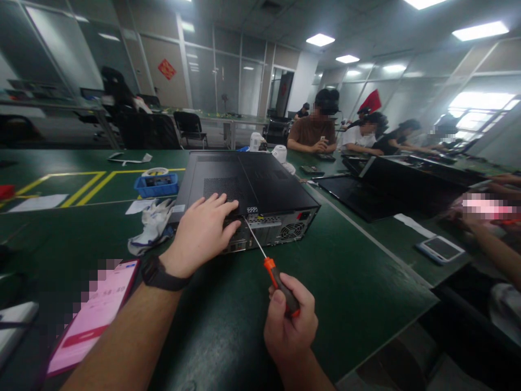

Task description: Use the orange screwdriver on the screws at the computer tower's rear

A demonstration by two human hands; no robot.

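A black computer case (268,179) lies flat on the green table, its back panel with the fan grille facing me. My left hand (203,228) rests on the case's near left edge, fingers spread over the top panel and holding nothing. In my right hand (291,320) is an orange and grey screwdriver (285,288), gripped by the handle. Its thin shaft points up and away, and the tip meets the upper edge of the back panel, just right of my left thumb. Whether a screw sits under the tip is too small to tell.
Left of the case are a blue bin (157,185) and white gloves (150,225). A pink-screened tablet (95,320) lies near my left forearm. To the right are a black panel (350,195), a phone (440,248) and another person's arms (496,244). Several people sit farther back.
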